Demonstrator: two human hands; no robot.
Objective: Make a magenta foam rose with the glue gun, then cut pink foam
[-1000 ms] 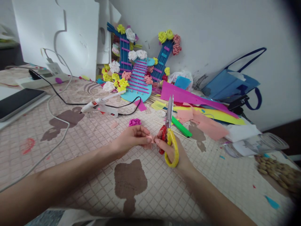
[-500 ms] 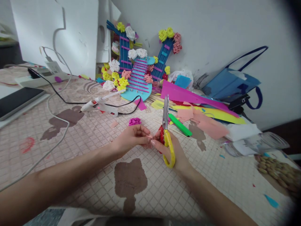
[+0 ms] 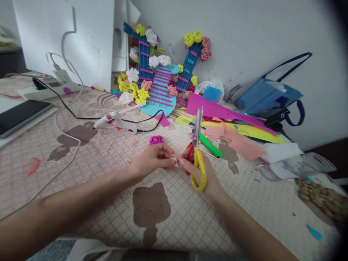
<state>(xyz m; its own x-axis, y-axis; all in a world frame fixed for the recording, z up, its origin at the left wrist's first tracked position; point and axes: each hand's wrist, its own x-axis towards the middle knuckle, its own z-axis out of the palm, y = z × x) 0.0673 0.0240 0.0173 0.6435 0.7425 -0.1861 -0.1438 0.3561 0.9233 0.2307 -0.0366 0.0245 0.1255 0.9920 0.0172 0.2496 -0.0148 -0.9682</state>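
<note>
My left hand pinches a small piece of pale pink crepe paper between thumb and fingers. The thumb and a finger of my right hand are closed at the paper's other side. Hung on that right hand is a pair of scissors with red and yellow handles, its blades together and pointing away from me. Just beyond my left fingers lies a magenta paper flower. A green utility knife rests past the scissors, partly behind the blades.
A white glue gun with a black cord lies at the left. Behind stand cardboard guitar shapes with paper flowers. Coloured paper sheets and a blue bag are at the right. A phone lies far left.
My right hand has moved a little to the right with the scissors, away from my left hand. More of the pink paper shows between the fingers.
</note>
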